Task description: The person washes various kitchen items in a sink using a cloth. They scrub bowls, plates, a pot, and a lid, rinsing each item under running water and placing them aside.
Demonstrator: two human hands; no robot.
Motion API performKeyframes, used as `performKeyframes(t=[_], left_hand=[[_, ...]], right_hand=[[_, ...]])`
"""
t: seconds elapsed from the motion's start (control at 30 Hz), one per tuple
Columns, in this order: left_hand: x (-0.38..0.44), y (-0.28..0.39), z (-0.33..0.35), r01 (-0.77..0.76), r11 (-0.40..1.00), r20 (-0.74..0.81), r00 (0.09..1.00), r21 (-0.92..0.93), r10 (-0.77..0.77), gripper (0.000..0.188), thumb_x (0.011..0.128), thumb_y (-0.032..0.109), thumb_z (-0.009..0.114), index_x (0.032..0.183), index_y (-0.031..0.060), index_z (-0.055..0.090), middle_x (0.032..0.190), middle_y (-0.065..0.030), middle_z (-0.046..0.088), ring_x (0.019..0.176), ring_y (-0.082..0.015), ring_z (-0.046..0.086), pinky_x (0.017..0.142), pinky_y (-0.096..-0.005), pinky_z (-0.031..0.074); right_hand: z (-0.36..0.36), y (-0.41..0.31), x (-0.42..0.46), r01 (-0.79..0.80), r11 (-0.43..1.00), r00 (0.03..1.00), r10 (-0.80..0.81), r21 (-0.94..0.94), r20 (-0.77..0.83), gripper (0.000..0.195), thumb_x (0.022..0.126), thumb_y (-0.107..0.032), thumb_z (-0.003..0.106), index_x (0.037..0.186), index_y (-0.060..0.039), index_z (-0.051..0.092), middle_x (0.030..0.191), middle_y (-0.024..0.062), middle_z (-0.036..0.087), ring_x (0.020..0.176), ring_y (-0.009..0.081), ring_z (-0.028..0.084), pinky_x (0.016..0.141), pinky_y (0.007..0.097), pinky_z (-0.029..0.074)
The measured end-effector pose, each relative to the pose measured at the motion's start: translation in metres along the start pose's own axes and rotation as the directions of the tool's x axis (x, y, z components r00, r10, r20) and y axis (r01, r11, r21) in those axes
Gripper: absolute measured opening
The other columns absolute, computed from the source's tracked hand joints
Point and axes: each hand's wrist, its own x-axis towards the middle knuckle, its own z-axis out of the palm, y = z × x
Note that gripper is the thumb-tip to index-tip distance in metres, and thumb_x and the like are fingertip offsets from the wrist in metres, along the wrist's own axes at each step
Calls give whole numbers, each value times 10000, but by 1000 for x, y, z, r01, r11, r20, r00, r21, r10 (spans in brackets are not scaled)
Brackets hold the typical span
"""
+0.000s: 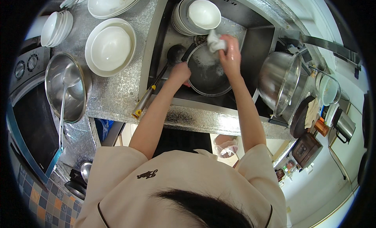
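My left hand (179, 72) grips the left edge of a dark-bottomed metal pot (207, 79), right by its black handle (188, 52). The pot rests in a stainless steel sink (255, 37), with white suds on its inside. A crumpled white cloth (216, 42) is held in my wet right hand (230, 56) at the pot's far rim. Just beyond the cloth stands a stack of bowls, topped by a small white bowl (204, 14). Left of the pot, a dark ladle (175, 54) leans with its yellow-trimmed handle across the sink's edge.
On the left counter are nested white bowls (111, 50), stacked plates (113, 3), small bowls (54, 29) and a steel basin (53, 89) holding a long-handled ladle (63, 110). A large steel bowl (274, 81) sits tilted at the sink's right. An oven (32, 122) stands far left.
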Motion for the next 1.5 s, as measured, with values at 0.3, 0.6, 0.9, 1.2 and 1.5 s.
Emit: performKeyframes(t=[0.3,0.6,0.9,1.2,1.5], left_hand=[[-10,7,-3,-69,986,-87,993,152,83,286,772,42,436,1003,-77,556,935,-279,604,714,-346,649,704,-402,524],[13,-16,15,-121,967,-197,966,224,167,233,766,109,485,902,-39,603,919,-254,608,894,-387,587,788,-449,458],[15,-20,16,-119,973,-198,967,196,158,247,775,146,508,912,-33,611,917,-274,600,889,-399,583,793,-451,455],[34,-36,28,-106,993,-164,980,42,112,307,812,188,504,989,-52,576,997,-269,584,946,-403,565,821,-455,446],[51,-45,34,-32,993,-104,994,-115,20,340,856,224,483,1043,-47,567,1001,-261,588,947,-385,573,807,-446,457]], right_hand=[[37,-3,-17,270,926,929,-178,-264,324,535,656,-134,686,1155,-191,501,1155,10,521,1102,194,495,1006,495,298],[25,50,-9,159,799,951,34,-580,307,390,709,-247,693,1025,-152,487,983,24,563,999,209,552,986,464,341],[-40,31,-77,-249,721,929,366,-646,51,336,770,-142,597,1093,-98,516,1097,76,585,993,256,571,783,366,494],[-16,51,-60,221,739,906,85,-636,414,154,732,-116,552,853,-90,643,1058,96,597,1018,230,557,928,348,422],[34,27,-106,-28,767,548,548,-641,632,190,720,-188,593,860,-67,642,841,147,650,830,291,631,776,391,487]])
